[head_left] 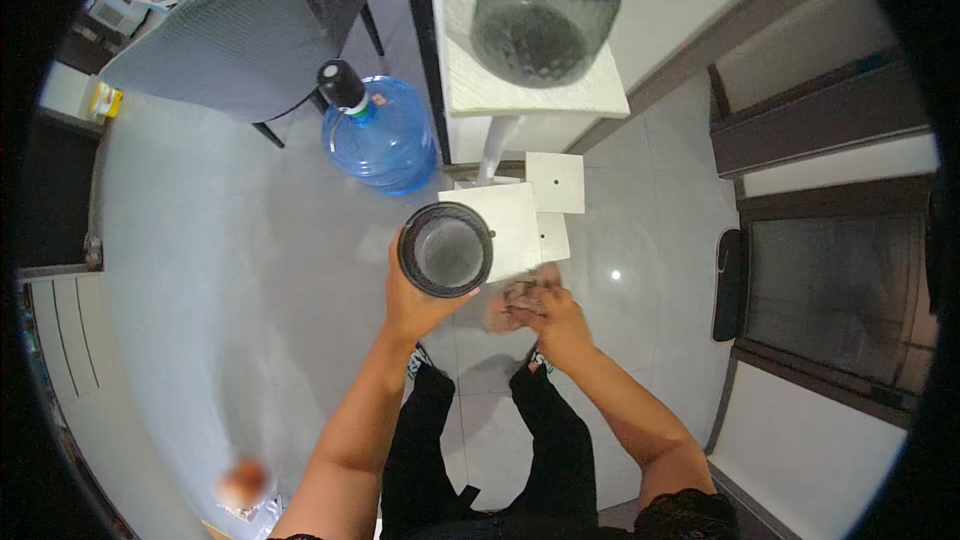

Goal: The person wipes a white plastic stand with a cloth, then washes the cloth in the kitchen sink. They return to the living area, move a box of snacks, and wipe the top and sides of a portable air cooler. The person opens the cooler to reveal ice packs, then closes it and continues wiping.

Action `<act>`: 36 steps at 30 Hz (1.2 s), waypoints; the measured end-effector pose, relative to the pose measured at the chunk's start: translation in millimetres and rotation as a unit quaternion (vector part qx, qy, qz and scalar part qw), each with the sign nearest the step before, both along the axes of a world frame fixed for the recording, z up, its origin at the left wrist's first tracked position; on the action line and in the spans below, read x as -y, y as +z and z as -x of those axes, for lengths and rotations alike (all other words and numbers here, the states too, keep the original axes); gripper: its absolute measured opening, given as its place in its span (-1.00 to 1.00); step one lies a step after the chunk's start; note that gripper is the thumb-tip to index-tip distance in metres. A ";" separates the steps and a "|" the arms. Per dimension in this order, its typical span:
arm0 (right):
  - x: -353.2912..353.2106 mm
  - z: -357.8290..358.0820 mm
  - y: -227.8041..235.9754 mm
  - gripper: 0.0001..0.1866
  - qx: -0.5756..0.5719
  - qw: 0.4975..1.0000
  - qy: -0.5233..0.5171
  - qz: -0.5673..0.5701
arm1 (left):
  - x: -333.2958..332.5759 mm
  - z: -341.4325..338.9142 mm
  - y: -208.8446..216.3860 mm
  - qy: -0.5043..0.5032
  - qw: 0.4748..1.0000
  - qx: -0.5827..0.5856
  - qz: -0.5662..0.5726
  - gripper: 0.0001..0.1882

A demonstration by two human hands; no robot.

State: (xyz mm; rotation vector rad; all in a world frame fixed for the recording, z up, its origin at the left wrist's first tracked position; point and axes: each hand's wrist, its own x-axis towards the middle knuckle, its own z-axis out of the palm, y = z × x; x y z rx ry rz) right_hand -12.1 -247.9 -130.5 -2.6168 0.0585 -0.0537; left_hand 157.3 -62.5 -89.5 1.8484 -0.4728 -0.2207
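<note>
Left hand (408,302): fingers curled round one dark-rimmed container (447,252). Right hand (563,328): fingers bunched on one crumpled brownish cloth (510,304), blurred.

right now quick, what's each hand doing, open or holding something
Left hand: closed around a dark round container.
Right hand: closed on a crumpled brownish bundle, too blurred to identify its material.

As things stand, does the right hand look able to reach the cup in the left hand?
Probably yes: the right hand is close to the cup, and only what looks like a crumpled cloth, in its grip, seems to be between them. That may need shifting first.
</note>
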 end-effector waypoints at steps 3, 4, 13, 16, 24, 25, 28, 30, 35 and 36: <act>50.9 13.2 -17.2 -0.52 0.052 0.991 -0.122 -0.038 | 31.5 2.2 -23.6 -0.048 0.997 0.045 0.030 0.11; 70.0 4.1 -25.0 -0.49 0.089 0.981 -0.167 -0.031 | 40.2 4.2 -30.3 -0.060 0.996 0.061 0.027 0.12; 196.9 -153.3 -198.5 -0.50 0.114 0.975 -0.184 0.044 | 36.4 -12.0 -124.9 -0.149 0.977 0.019 0.151 0.21; 190.6 -172.4 -254.2 -0.51 0.027 0.976 -0.167 0.138 | 35.4 -20.8 -151.8 -0.127 0.965 0.108 0.205 0.29; 154.6 -83.0 -259.3 -0.47 0.072 0.985 0.078 0.138 | 73.3 -1.5 -119.7 -0.015 0.977 0.108 0.184 0.41; 157.9 -77.2 -253.5 -0.47 0.020 0.992 0.090 0.083 | 76.2 -0.2 -120.6 -0.013 0.977 0.108 0.184 0.42; 185.6 -121.1 -219.6 -0.55 0.088 0.983 -0.067 0.145 | 78.7 -15.2 -125.9 -0.055 0.967 0.140 0.204 0.38; 226.5 -147.3 -243.5 -0.55 0.203 0.956 -0.129 0.166 | 85.2 -19.5 -131.5 -0.080 0.958 0.147 0.231 0.36; 238.1 -137.6 -271.4 -0.60 0.057 0.955 -0.214 0.199 | 81.4 -21.6 -124.2 -0.108 0.962 0.125 0.218 0.37; 235.1 -120.6 -272.6 -0.61 0.045 0.957 -0.206 0.201 | 82.5 -19.4 -122.5 -0.104 0.963 0.111 0.221 0.37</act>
